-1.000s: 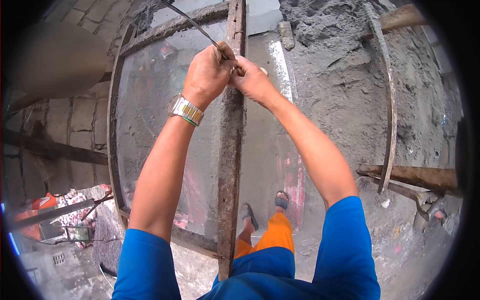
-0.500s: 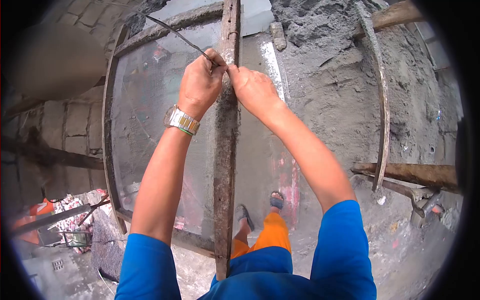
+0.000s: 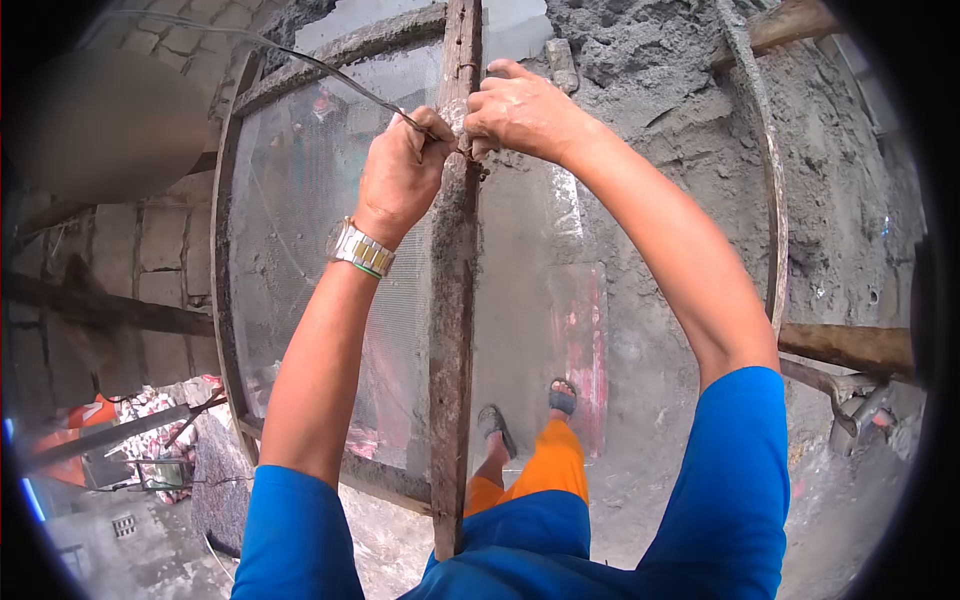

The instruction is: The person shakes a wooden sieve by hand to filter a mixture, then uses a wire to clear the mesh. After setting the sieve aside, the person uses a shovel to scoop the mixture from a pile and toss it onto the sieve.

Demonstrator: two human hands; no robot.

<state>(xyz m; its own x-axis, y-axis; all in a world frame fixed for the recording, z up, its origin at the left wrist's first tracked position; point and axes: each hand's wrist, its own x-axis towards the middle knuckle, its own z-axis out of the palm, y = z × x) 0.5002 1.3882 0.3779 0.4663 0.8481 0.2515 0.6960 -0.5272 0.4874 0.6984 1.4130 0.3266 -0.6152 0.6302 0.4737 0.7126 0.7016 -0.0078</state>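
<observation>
My left hand (image 3: 408, 170) is closed in a pinch on a dark wire (image 3: 345, 78), whose long tail arcs away to the upper left. At its fingertips the wire meets the upright wooden bar (image 3: 450, 320) of a mesh screen frame. On the bar's other side is my right hand (image 3: 525, 112), fingers curled in close to the wood and one finger raised. What its fingertips grip is hidden. Just below them, a small rusty twist of wire (image 3: 483, 172) shows at the bar's edge.
Wire mesh (image 3: 300, 230) fills the frame left of the bar. Grey sand or mortar (image 3: 660, 150) is heaped to the right, behind a narrow upright stick (image 3: 768, 180). A wooden pole (image 3: 850, 350) juts in at right. My sandalled feet (image 3: 562, 397) stand below.
My right hand has shifted up and right from the fingertips of my left, its elbow swinging outward. The left hand stays at the bar with the wire, and the rusty twist has come into sight.
</observation>
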